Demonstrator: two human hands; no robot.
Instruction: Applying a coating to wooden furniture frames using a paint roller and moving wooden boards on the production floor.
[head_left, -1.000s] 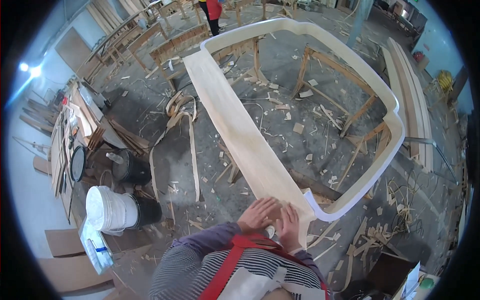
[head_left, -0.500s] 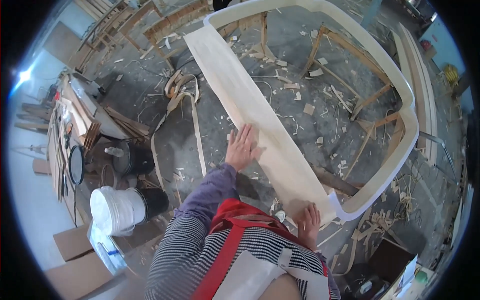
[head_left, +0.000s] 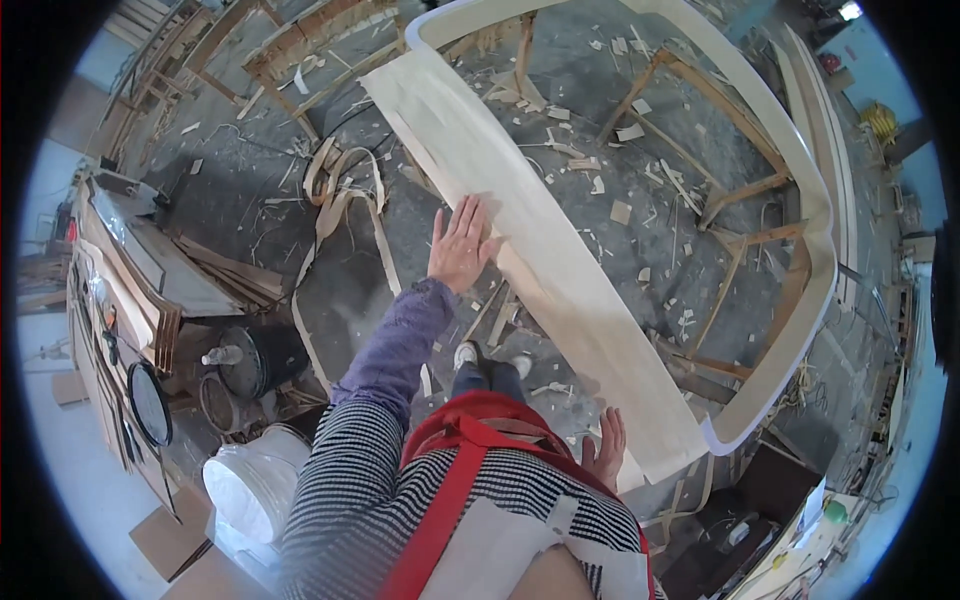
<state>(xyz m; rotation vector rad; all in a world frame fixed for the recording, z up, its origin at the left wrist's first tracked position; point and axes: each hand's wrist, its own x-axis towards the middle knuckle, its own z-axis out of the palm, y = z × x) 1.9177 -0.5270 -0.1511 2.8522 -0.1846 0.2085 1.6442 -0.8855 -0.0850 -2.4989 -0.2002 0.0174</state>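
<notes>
A long, wide strip of pale wood veneer (head_left: 575, 285) runs diagonally from the far left to the near right, its face smooth with faint streaks. It lies along one side of a large rounded frame (head_left: 822, 215), whose pale band curves around the far and right sides. My left hand (head_left: 463, 245), fingers spread, rests its fingertips at the strip's left edge, about midway along. At the strip's near end, my right hand (head_left: 605, 450) is beside the edge with its fingers stretched out. Neither hand grips anything.
Wooden trestles (head_left: 735, 105) stand inside the frame. Offcuts and shavings litter the grey floor (head_left: 560, 215). To the left are a coil of veneer strips (head_left: 345, 185), black buckets (head_left: 262, 350), a white bucket (head_left: 250, 490) and stacked boards (head_left: 150, 290). A dark box (head_left: 775, 490) sits near right.
My left hand has slid farther away along the veneer strip, toward its far left end. My right hand has drawn back to the strip's near edge. The whole view has shifted slightly.
</notes>
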